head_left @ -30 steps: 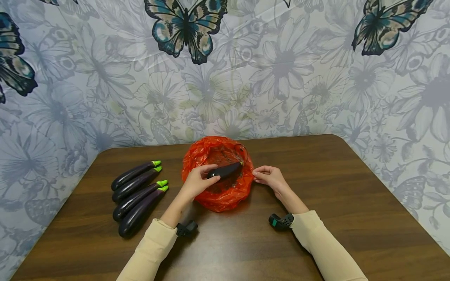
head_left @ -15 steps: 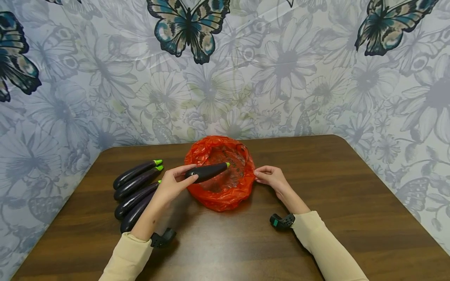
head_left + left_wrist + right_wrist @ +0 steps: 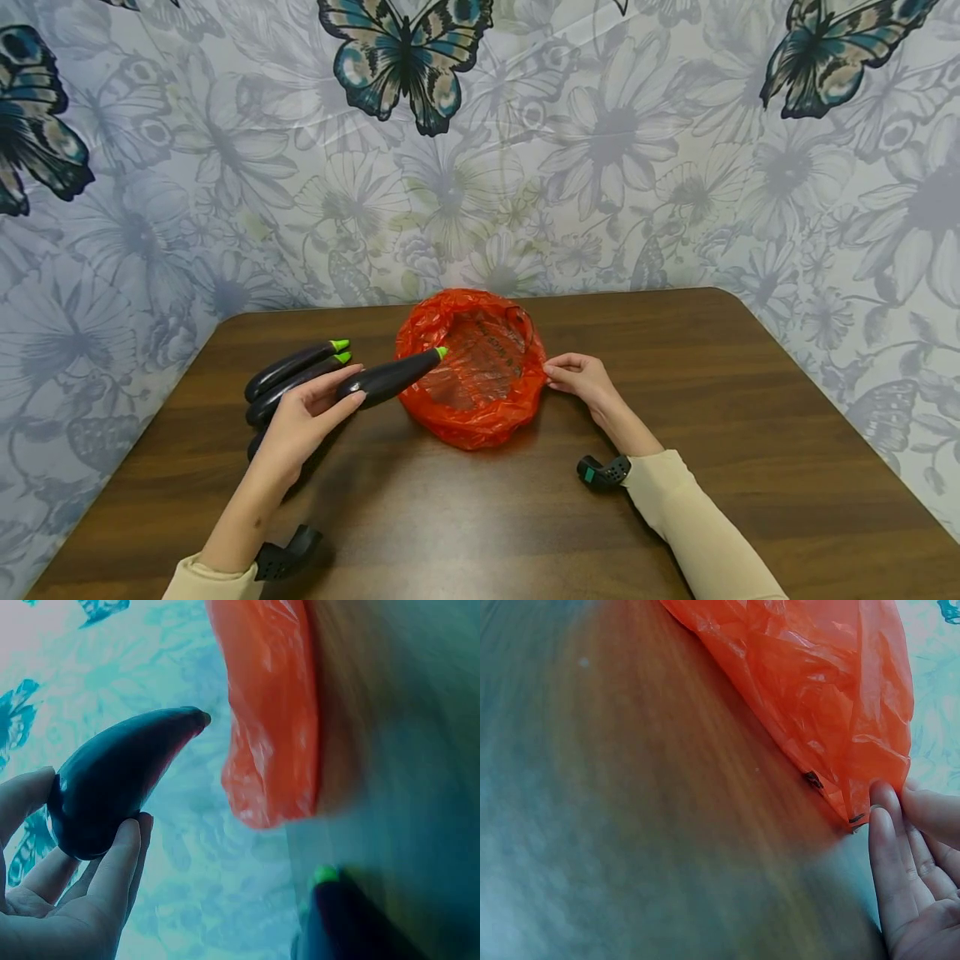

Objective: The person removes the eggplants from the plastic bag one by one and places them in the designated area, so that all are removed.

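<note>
My left hand point(image 3: 307, 417) grips a dark eggplant point(image 3: 390, 377) by its rounded end, the green stem tip pointing right over the near-left rim of a red plastic bag point(image 3: 420, 329). In the left wrist view the eggplant point(image 3: 112, 776) is held up off the table between thumb and fingers. My right hand point(image 3: 581, 383) pinches the bag's right edge; the right wrist view shows the bag point(image 3: 802, 690) drawn to a corner at the fingertips. The bag stands with its mouth spread wide, and no eggplant shows inside.
Several more eggplants point(image 3: 288, 369) lie side by side on the left of the brown wooden table point(image 3: 480, 517), partly hidden behind my left hand. A patterned cloth with butterflies point(image 3: 600, 150) hangs behind the table's far edge.
My left hand has lifted the eggplant out of the bag's mouth and carried it left, toward the other eggplants. My right hand keeps its place on the bag's edge.
</note>
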The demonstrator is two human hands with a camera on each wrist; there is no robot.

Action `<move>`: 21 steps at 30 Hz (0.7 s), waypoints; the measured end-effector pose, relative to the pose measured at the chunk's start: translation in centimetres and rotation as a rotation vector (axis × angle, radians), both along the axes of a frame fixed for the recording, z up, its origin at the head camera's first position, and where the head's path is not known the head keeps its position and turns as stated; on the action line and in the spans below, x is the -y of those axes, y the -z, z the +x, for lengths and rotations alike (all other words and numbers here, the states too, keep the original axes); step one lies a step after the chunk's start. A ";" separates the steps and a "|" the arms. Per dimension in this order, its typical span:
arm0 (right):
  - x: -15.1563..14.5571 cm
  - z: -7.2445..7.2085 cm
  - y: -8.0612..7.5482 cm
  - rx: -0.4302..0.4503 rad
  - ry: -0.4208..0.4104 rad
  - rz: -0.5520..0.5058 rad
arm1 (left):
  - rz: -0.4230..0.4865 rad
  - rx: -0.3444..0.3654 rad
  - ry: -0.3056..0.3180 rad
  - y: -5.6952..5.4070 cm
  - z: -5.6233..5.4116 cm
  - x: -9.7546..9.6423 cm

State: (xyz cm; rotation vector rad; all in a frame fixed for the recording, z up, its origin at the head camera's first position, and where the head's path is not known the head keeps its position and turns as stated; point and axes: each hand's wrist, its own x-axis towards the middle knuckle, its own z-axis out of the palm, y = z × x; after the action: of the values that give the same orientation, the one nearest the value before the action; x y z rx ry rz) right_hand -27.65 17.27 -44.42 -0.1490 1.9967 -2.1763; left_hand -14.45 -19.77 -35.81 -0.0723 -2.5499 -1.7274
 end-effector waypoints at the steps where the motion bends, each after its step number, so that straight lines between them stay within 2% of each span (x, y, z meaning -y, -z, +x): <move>1: 0.0 0.0 0.0 0.001 -0.002 -0.001 | -0.006 0.001 -0.011 0.1 0.4 0.4; 8: 0.0 -0.1 0.2 -0.022 0.003 -0.007 | -0.018 0.005 -0.076 0.4 3.1 2.8; 15: -0.2 0.3 0.0 -0.092 -0.050 -0.069 | -0.074 0.028 -0.146 1.3 5.4 4.3; 21: 0.0 0.0 0.1 -0.017 -0.009 -0.007 | -0.105 0.033 -0.182 2.3 6.8 4.5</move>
State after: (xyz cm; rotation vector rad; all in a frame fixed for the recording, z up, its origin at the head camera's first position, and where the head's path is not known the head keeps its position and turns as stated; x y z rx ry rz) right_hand -27.62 17.29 -44.47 -0.1775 1.9940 -2.1834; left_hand -7.67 -24.30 -38.09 0.1788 -2.5769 -1.5432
